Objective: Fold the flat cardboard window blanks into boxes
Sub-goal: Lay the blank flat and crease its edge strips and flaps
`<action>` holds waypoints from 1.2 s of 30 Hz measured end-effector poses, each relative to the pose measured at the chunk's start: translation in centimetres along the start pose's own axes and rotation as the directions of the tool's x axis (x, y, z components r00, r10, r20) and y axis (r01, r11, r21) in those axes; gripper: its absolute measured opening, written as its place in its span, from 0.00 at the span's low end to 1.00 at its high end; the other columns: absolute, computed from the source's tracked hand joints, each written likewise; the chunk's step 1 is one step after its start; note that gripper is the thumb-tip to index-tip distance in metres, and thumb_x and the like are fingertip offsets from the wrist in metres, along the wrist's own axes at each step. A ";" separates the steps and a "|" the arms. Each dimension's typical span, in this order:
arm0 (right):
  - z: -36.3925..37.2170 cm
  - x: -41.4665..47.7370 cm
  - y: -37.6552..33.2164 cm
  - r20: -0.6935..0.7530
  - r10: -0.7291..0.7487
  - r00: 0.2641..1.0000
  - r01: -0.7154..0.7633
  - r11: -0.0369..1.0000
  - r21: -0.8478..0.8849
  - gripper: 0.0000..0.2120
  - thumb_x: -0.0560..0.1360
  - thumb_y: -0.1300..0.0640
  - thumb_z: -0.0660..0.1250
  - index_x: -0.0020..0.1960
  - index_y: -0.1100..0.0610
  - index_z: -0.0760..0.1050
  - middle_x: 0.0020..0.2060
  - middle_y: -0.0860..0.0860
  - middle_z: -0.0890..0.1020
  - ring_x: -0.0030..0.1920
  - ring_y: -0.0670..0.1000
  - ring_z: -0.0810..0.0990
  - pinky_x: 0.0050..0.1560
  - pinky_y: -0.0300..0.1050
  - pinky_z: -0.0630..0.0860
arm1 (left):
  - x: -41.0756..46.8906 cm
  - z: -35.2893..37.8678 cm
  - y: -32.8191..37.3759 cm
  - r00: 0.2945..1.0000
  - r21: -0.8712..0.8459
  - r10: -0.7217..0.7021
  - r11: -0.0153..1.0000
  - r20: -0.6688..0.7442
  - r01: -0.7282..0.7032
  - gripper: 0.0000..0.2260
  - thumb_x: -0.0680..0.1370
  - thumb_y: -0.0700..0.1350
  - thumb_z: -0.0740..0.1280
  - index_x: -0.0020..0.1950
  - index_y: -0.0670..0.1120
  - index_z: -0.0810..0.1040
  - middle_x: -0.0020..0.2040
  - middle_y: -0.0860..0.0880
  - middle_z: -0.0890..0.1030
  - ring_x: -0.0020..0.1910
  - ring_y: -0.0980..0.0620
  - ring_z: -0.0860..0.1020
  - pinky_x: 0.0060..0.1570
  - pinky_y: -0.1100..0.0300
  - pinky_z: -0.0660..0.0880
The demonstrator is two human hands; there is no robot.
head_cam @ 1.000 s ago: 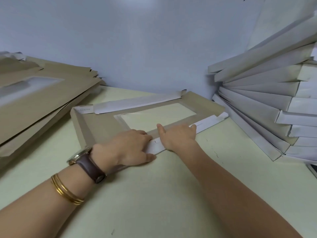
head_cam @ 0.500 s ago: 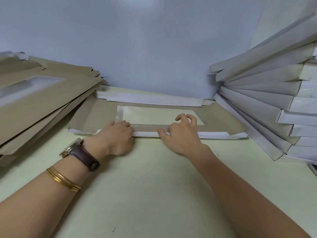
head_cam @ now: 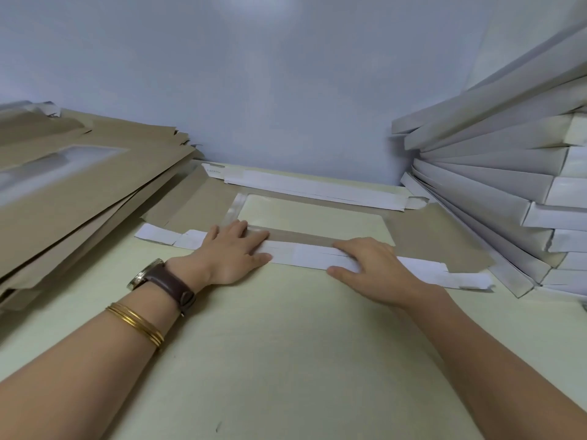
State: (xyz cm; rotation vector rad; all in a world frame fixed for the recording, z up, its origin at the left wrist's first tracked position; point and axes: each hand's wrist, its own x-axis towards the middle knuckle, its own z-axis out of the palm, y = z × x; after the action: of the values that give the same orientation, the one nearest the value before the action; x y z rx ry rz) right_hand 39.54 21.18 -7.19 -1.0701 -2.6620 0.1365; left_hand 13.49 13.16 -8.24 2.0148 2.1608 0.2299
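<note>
A brown cardboard window blank lies flat on the pale table, its clear window in the middle. Its near white flap is folded over onto the blank, and a far white flap lies folded along the back edge. My left hand presses flat on the left part of the near flap, fingers straight. My right hand presses on the flap further right, fingers spread, thumb on the table edge of the flap.
A slanted pile of flat brown window blanks fills the left. Several folded white boxes are stacked at the right, leaning on the wall. A grey wall stands close behind. The pale table lies bare in front of me.
The blank has turned square to me and settled flat. Both hands went from curled at the near edge to pressing flat on the folded near flap, spreading apart.
</note>
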 end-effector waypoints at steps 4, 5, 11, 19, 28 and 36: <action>-0.6 -0.2 2.0 0.038 0.138 0.990 -0.138 0.990 -0.011 0.18 0.74 0.37 0.63 0.44 0.52 0.71 0.41 0.48 0.76 0.46 0.51 0.73 0.46 0.47 0.69 | 0.5 0.4 -0.1 0.998 -0.014 -0.031 0.999 -0.052 0.031 0.24 0.81 0.62 0.52 0.76 0.57 0.59 0.73 0.48 0.61 0.74 0.51 0.55 0.73 0.46 0.49; -0.7 -0.2 2.3 0.053 0.153 0.987 -0.152 0.988 -0.016 0.17 0.75 0.37 0.63 0.44 0.51 0.71 0.42 0.47 0.75 0.47 0.51 0.73 0.47 0.47 0.69 | 0.5 0.5 -0.2 0.997 -0.007 -0.036 0.999 -0.064 0.035 0.25 0.80 0.62 0.52 0.76 0.56 0.60 0.72 0.48 0.62 0.74 0.50 0.57 0.73 0.46 0.50; -1.0 -0.5 3.4 -0.013 0.222 0.975 -0.221 0.974 0.041 0.19 0.73 0.37 0.65 0.44 0.54 0.74 0.40 0.48 0.78 0.45 0.50 0.76 0.49 0.48 0.72 | 0.5 0.7 0.3 0.991 -0.013 -0.050 0.999 -0.122 0.049 0.24 0.80 0.63 0.52 0.73 0.55 0.64 0.66 0.49 0.67 0.70 0.50 0.62 0.71 0.45 0.54; -0.6 -0.8 3.2 -0.184 0.270 0.945 -0.267 0.963 0.044 0.18 0.70 0.39 0.70 0.50 0.51 0.76 0.44 0.44 0.79 0.47 0.49 0.75 0.52 0.47 0.66 | 0.0 0.3 0.8 0.969 -0.004 -0.015 1.000 -0.246 0.014 0.18 0.78 0.61 0.59 0.59 0.49 0.73 0.56 0.51 0.76 0.59 0.49 0.73 0.68 0.46 0.57; -1.4 -1.3 3.2 -0.239 0.262 0.935 -0.276 0.961 -0.028 0.11 0.70 0.50 0.70 0.50 0.50 0.75 0.45 0.46 0.77 0.48 0.48 0.70 0.52 0.46 0.58 | -0.7 -0.4 1.2 0.902 0.044 0.058 0.998 -0.428 -0.043 0.16 0.74 0.54 0.69 0.56 0.48 0.73 0.51 0.50 0.79 0.53 0.47 0.76 0.67 0.51 0.62; -2.0 -1.5 2.7 -0.240 0.264 0.934 -0.276 0.961 -0.020 0.06 0.71 0.56 0.70 0.43 0.56 0.74 0.42 0.50 0.77 0.46 0.51 0.70 0.43 0.46 0.65 | -1.5 -0.8 2.1 0.848 0.110 0.074 0.994 -0.525 -0.018 0.13 0.74 0.51 0.70 0.50 0.45 0.73 0.45 0.49 0.79 0.43 0.43 0.76 0.35 0.55 0.68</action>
State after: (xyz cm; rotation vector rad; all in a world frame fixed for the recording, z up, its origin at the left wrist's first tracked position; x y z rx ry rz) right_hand 42.95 22.09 -6.12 -1.3749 -2.3113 -0.0098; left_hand 15.47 11.79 -6.88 2.2659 2.4706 0.7861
